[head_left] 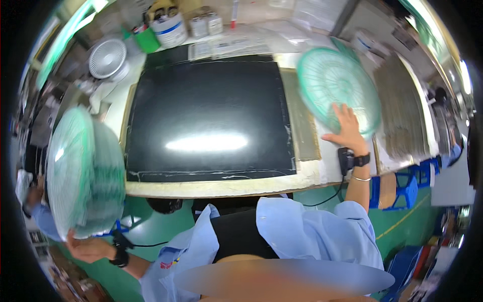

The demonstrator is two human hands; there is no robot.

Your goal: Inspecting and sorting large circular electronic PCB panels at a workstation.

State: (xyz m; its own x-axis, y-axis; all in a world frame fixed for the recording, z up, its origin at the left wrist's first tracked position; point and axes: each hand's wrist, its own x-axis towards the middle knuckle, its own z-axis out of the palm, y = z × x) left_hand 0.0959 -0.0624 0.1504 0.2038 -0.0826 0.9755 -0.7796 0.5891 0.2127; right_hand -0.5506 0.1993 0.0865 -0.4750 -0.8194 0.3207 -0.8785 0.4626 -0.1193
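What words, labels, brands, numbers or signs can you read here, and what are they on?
None can be read clearly enough to quote.
White tub: label too small.
Flat sheets behind the black board: print too small.
Light-blue jacket: red chest mark blurred.
Green disc at the right hand: no lettering visible.

"Where does this view look from?"

"From the wearer's head: it is the left one of two wide fisheye cameras worn side by side."

"Which way does it face?"

"Forward and steeply down over the worktop [226, 188], upright and unmirrored, with straight edges bowing toward a dark round rim."

"How near?"

"Close above the wearer's light blue jacket [317, 229], which fills the lower middle; the left hand [89, 249] and right hand [348, 132] both fall inside the field. It reaches from a white tub [169, 32] at the worktop's far side down to green floor [410, 217] past the near edge."
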